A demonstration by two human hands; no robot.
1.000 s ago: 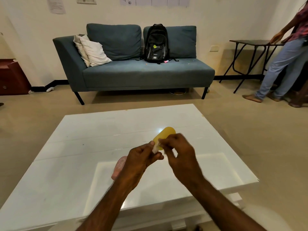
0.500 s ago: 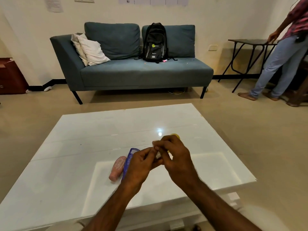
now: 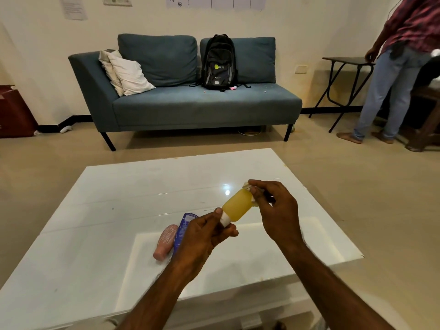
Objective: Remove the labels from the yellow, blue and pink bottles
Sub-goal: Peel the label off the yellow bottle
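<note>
The head view, the only one, shows three bottles. One yellow bottle [image 3: 238, 206] is held in the air above the white table [image 3: 114, 194], and two lie on the table side by side and touching: one pink bottle [image 3: 166, 241] on the outside and one blue bottle [image 3: 182, 231] just to its right, its near half hidden behind the left hand [image 3: 202, 236]. Two bare hands and forearms reach in from the lower edge.

The left hand's grip is pinched on the white cap end [image 3: 225, 219] of the yellow bottle, thumb on top and fingers curled beneath, so the bottle tilts up and away toward the right hand [image 3: 277, 210]. The right hand is raised at the bottle's far end, palm turned toward the left, wrist bent. Its thumb and forefinger are pressed together on a crumpled pale scrap of label [image 3: 248, 186] at the bottle's upper end; the remaining fingers are loosely curled behind. Whether the scrap is attached to the bottle or free of it cannot be told. The yellow body between the two hands is bare.

Beyond the table stand one blue sofa [image 3: 190, 108] carrying one black backpack [image 3: 219, 63] and two pale cushions [image 3: 126, 72]. At the right, one standing person [image 3: 395, 67] rests a hand on one small dark folding table [image 3: 345, 60].
</note>
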